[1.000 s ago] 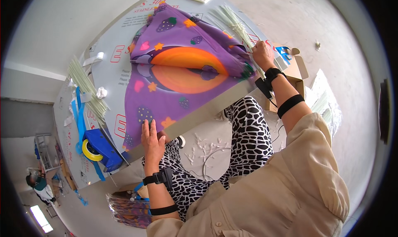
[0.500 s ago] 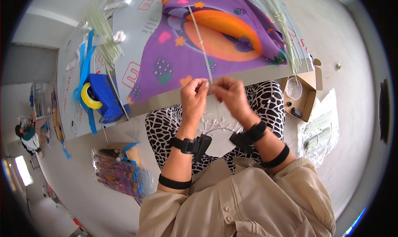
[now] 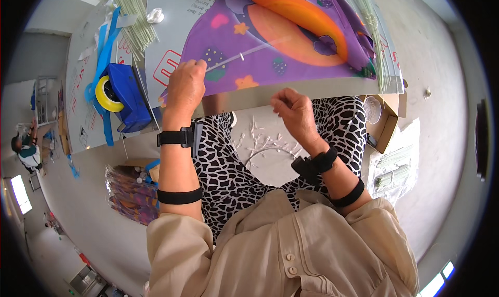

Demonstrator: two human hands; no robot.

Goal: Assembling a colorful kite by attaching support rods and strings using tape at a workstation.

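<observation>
My left hand (image 3: 186,86), over the table's near edge, is closed round one end of a thin white rod (image 3: 223,64). The rod slants away to the right above a purple printed fabric (image 3: 208,42). A small white piece (image 3: 241,57) sits partway along it. Off the near edge, above my lap, my right hand (image 3: 295,114) has its fingers curled and pinched together; whatever they hold, if anything, is hidden. The fabric bears a large orange shape, stars and hearts, and its right side is bunched up.
A blue tape dispenser (image 3: 130,97) with yellow tape stands at the table's left. Bundles of thin pale rods (image 3: 136,27) lie on both sides. A cardboard box (image 3: 385,121) holds a clear cup (image 3: 372,110). Small white pieces litter the floor. Another person (image 3: 27,149) is far left.
My left hand has moved left and forward with the rod, which has swung from nearly upright to slanting right. My right hand is now farther from it and slightly lower.
</observation>
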